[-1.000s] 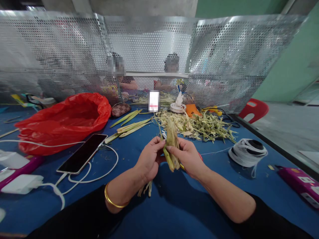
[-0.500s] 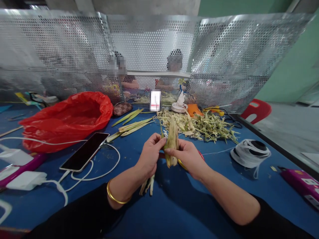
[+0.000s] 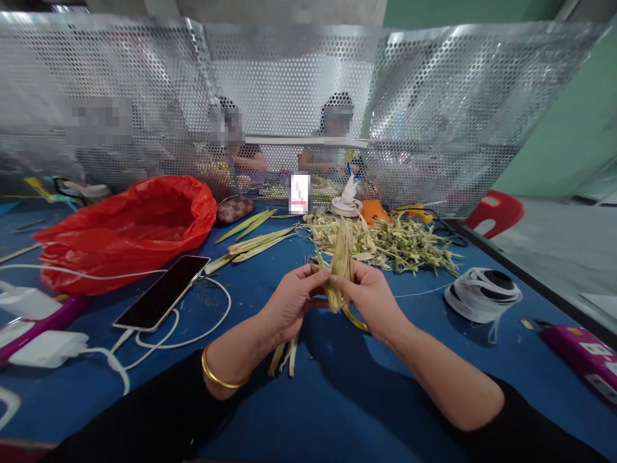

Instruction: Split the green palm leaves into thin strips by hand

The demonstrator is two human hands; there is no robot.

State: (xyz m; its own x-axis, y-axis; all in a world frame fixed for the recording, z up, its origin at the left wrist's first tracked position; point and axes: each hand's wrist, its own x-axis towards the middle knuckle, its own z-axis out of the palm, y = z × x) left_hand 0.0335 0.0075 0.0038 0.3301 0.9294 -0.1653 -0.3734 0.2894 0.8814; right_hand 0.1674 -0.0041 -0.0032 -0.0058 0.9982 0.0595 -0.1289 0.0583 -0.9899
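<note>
A bundle of dried leaves stands nearly upright between my two hands, above the blue table. My right hand is closed round its right side, thumb across the front. At the bundle's left edge my left hand pinches a thin green strip, its fingertips close to the right thumb. Pale strips lie on the table below my left hand. Part of a yellow handle shows beneath my right hand. Behind the bundle is a pile of pale scraps, with greener trimmings at its right.
A red plastic bag, a phone with white cables and leaf strips lie left. A spool of white string and a purple object are right. Behind a perforated metal screen, people sit.
Both hands and the bundle have moved slightly right and up. The bundle is turned a little, and the left fingertips are now nearer the right thumb.
</note>
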